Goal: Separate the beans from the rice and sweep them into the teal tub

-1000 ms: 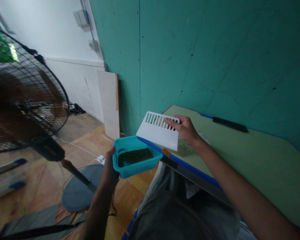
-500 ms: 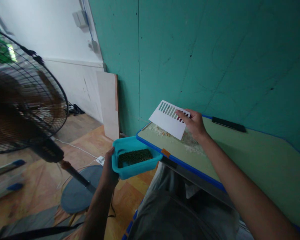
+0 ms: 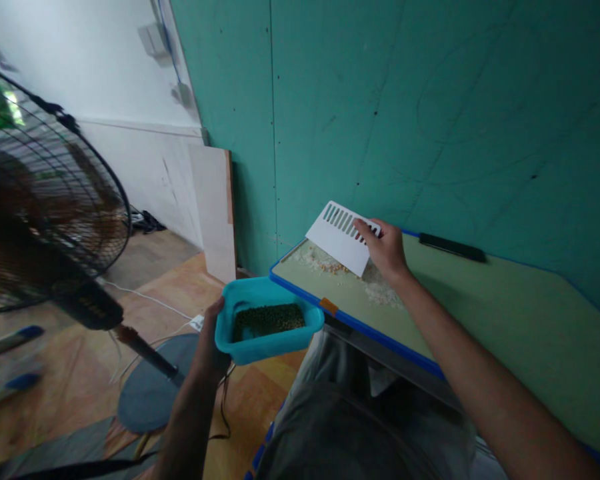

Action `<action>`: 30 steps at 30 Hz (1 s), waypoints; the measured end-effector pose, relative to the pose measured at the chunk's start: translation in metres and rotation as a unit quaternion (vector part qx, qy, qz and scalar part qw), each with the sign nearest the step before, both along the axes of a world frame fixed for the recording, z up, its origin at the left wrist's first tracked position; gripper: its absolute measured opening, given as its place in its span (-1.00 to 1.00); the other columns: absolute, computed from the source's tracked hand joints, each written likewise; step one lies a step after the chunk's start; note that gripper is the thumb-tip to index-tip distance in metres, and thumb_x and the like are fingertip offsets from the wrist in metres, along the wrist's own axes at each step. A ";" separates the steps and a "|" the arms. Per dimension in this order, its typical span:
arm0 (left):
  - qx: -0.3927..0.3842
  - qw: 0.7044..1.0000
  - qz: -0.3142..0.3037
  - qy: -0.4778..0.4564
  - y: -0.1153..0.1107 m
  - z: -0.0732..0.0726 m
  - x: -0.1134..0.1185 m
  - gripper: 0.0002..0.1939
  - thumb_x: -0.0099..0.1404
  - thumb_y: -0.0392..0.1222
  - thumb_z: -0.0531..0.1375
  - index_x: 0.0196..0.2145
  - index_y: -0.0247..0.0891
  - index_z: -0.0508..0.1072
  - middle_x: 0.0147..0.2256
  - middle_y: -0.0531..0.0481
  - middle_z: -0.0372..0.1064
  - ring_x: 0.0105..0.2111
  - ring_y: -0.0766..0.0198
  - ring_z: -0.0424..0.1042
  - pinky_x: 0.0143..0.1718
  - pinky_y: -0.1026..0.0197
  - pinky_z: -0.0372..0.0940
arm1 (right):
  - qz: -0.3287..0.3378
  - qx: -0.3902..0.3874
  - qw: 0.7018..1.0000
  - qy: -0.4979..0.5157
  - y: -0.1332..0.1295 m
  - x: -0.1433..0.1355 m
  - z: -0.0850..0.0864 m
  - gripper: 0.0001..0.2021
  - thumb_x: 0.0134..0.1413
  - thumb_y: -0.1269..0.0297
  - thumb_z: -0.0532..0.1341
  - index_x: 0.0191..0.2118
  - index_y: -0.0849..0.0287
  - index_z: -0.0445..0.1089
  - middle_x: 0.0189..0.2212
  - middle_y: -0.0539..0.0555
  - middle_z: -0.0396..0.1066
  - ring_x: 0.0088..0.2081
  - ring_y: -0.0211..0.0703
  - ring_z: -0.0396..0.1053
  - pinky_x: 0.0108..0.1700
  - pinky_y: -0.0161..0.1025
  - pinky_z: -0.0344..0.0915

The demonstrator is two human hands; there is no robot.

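Observation:
My left hand is closed on the left end of a turquoise plastic tub. Small dark green grains, perhaps beans, lie in the tub. The tub is just below the near left corner of a pale green board with a blue rim. My right hand grips a white scraper with a row of slots, tilted over the board. Loose white grains and some yellowish kernels lie around the scraper's lower edge. Whether that edge touches the board I cannot tell.
A standing fan takes up the left side, its round base on the floor. White cables cross the floor. A pale panel leans at the green wall. A black bar lies along the board's far edge.
The scraper has shifted slightly right and tilted, showing more grains at its lower left. The tub has moved slightly left and down. The whole view has shifted a little.

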State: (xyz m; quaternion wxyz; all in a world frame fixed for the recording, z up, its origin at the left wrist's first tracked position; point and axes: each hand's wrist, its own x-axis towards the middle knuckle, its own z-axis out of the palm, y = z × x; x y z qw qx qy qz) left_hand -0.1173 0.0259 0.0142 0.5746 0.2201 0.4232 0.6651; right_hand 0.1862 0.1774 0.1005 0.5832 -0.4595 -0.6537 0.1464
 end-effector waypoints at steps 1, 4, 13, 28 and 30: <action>0.000 1.000 -0.007 0.003 -0.001 -0.001 -0.001 -0.62 0.11 0.18 0.33 -0.33 -0.18 0.64 -0.52 0.05 0.61 -0.31 0.00 0.63 -0.23 0.09 0.51 | -0.007 0.005 1.000 -0.004 -0.001 0.000 0.000 -0.58 0.13 -0.10 0.28 -0.52 0.16 0.39 -0.60 0.01 0.32 -0.51 -0.22 0.23 -0.44 -0.23 0.12; -0.002 0.999 -0.036 0.001 -0.002 -0.001 0.000 -0.57 0.14 0.21 0.31 -0.24 -0.19 0.66 -0.40 0.00 0.65 -0.27 -0.01 0.62 -0.27 0.10 0.50 | -0.021 0.013 1.000 -0.018 -0.002 0.000 0.001 -0.59 0.15 -0.08 0.27 -0.51 0.16 0.40 -0.58 0.04 0.36 -0.50 -0.20 0.25 -0.43 -0.22 0.14; -0.016 1.000 -0.019 -0.015 0.003 -0.004 0.006 -0.68 0.13 0.12 0.34 -0.31 -0.17 0.63 -0.43 -0.03 0.64 -0.15 -0.08 0.61 -0.11 0.05 0.48 | 0.011 0.004 0.999 -0.035 -0.003 -0.006 -0.003 -0.58 0.17 -0.11 0.25 -0.47 0.17 0.46 -0.57 0.03 0.39 -0.51 -0.21 0.25 -0.43 -0.24 0.14; -0.007 0.999 0.034 0.002 -0.001 0.004 0.014 -0.82 0.15 -0.01 0.35 -0.39 -0.16 0.61 -0.41 0.00 0.65 -0.13 0.02 0.60 -0.12 0.18 0.44 | 0.061 -0.011 0.998 -0.027 -0.010 -0.013 -0.002 -0.57 0.16 -0.13 0.26 -0.46 0.17 0.45 -0.56 0.01 0.38 -0.49 -0.22 0.28 -0.42 -0.25 0.15; -0.008 1.000 0.019 0.004 -0.001 0.004 0.014 -0.79 0.13 0.03 0.35 -0.40 -0.16 0.61 -0.42 -0.01 0.64 -0.13 0.01 0.60 -0.10 0.16 0.43 | 0.067 -0.020 0.997 -0.026 -0.010 -0.013 -0.002 -0.56 0.15 -0.14 0.27 -0.45 0.18 0.46 -0.55 0.01 0.39 -0.49 -0.22 0.28 -0.43 -0.26 0.15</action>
